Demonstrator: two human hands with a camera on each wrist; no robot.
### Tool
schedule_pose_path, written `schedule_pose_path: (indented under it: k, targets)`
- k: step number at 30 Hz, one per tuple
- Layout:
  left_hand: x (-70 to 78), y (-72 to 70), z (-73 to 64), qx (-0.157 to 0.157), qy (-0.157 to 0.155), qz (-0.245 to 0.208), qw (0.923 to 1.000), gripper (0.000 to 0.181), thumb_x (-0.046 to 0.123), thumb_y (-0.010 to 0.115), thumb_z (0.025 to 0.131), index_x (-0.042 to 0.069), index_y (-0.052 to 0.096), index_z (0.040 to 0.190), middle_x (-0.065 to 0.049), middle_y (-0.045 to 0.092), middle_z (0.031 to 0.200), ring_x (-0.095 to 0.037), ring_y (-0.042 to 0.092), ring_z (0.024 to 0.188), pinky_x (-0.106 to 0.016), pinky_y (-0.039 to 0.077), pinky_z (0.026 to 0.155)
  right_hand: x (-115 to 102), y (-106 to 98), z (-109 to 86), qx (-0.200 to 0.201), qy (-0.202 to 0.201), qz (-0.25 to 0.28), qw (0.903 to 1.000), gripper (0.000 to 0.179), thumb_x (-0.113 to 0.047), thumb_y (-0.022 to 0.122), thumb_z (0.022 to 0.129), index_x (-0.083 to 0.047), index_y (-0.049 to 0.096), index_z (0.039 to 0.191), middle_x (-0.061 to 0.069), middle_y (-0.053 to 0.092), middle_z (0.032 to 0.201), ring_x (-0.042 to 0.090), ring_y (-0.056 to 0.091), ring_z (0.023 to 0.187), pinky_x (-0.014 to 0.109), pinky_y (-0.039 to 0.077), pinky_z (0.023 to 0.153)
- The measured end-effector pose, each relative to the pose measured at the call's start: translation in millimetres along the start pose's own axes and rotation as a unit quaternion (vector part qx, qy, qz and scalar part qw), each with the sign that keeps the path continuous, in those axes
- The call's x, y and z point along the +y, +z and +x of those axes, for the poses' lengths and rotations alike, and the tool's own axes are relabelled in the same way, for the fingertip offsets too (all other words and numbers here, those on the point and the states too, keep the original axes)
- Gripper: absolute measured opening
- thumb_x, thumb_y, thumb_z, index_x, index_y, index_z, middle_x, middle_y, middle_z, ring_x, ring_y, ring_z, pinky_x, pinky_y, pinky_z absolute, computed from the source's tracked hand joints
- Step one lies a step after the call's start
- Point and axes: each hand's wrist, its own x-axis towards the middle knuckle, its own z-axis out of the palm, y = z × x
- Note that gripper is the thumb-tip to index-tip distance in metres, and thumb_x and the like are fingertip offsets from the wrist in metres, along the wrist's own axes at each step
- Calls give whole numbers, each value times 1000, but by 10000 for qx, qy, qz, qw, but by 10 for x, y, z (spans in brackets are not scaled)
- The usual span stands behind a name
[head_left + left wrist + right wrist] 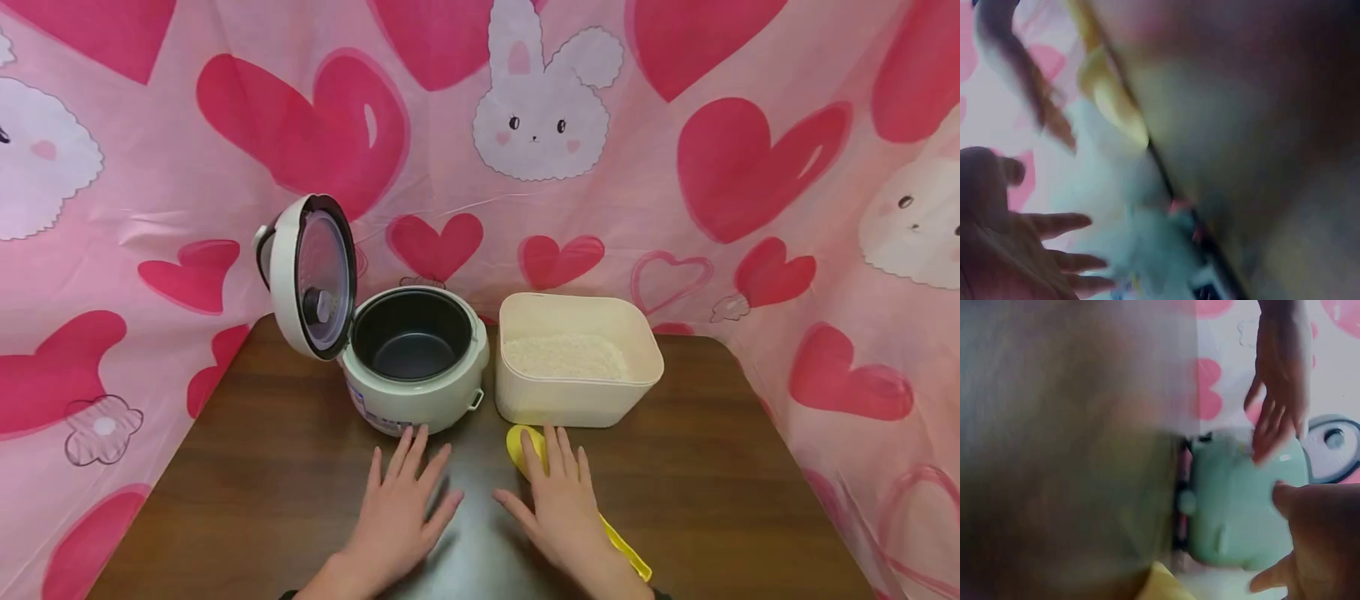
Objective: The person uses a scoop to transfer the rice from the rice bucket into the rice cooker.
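My left hand, fingers spread, hovers in front of a white rice cooker and holds nothing. The cooker's lid is raised to the left, and its dark inner pot shows no contents. Over a yellow ladle-like utensil reaches my right hand, fingers straight and nothing gripped. That hand hides the utensil's middle; its rounded head and handle end stick out on either side. Behind it stands a cream bin with white rice inside. Both wrist views are blurred.
All of this is on a dark brown wooden table. A pink curtain with hearts and rabbits hangs close behind the cooker and bin and along both sides of the table.
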Motion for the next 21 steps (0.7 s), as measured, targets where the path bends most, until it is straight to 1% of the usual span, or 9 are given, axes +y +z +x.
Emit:
schedule_pose_path:
  k: [2,4,6,9,12,15,18,20,21]
  targets:
    - [-72,-121,64,393,-217,-444,9980,39,43,64,102,14,73,126,-11,65,140,-32,55,135,-62,42,108,72,-82,-14,97,15,-43,9999,84,-63,65,94,0,53,147,30,54,141,48,52,130,63,42,107]
    - [-195,-249,138,829,-477,-943,9909,23,35,66,101,16,76,109,-2,73,116,-24,66,111,-50,52,96,168,-174,-43,148,68,-150,9998,82,-62,69,91,4,57,139,26,61,123,44,60,111,58,50,96]
    - [-348,-373,215,1141,-828,-1443,9794,15,30,67,102,18,74,99,3,71,99,-18,65,93,-39,54,81,286,-261,-80,77,160,-252,9995,82,-62,73,87,6,60,131,21,62,107,38,61,96,54,53,84]
    - [-589,-522,332,1426,-1436,-2068,9572,18,31,65,103,14,68,98,-1,63,90,-18,56,83,-30,47,71,458,-362,-143,-355,363,-391,9979,77,-66,76,82,3,62,115,11,54,90,29,55,81,48,51,69]
    - [-796,-621,472,1479,-1937,-2666,9325,34,37,64,103,6,58,117,-12,60,106,-27,57,97,-33,46,81,592,-413,-196,-1051,520,-397,9923,70,-65,80,79,-3,58,101,5,46,81,24,49,75,44,46,64]
    - [-970,-650,627,1432,-2116,-3152,9140,63,41,66,101,6,40,146,-19,48,140,-33,49,130,-47,43,109,671,-404,-226,-1719,626,-313,9826,64,-61,83,77,-7,56,95,4,44,79,22,45,74,43,44,62]
    - [-1098,-629,792,1471,-2083,-3673,8945,80,38,68,100,9,25,160,-19,32,158,-35,34,147,-58,27,122,711,-354,-238,-2022,636,-186,9771,57,-54,86,77,-9,57,95,3,46,79,22,44,73,43,43,60]
    - [-1162,-606,907,1631,-2035,-3992,8790,79,34,68,100,10,26,162,-17,33,162,-31,34,148,-56,26,123,724,-309,-239,-2023,592,-75,9775,52,-49,88,77,-10,59,95,1,48,79,21,46,72,43,44,59]
    - [-1191,-594,964,1744,-2015,-4042,8750,76,33,68,100,9,28,161,-16,36,161,-29,36,147,-53,27,123,728,-289,-238,-1987,557,-33,9785,50,-46,89,77,-11,60,95,1,49,79,20,47,72,43,45,59]
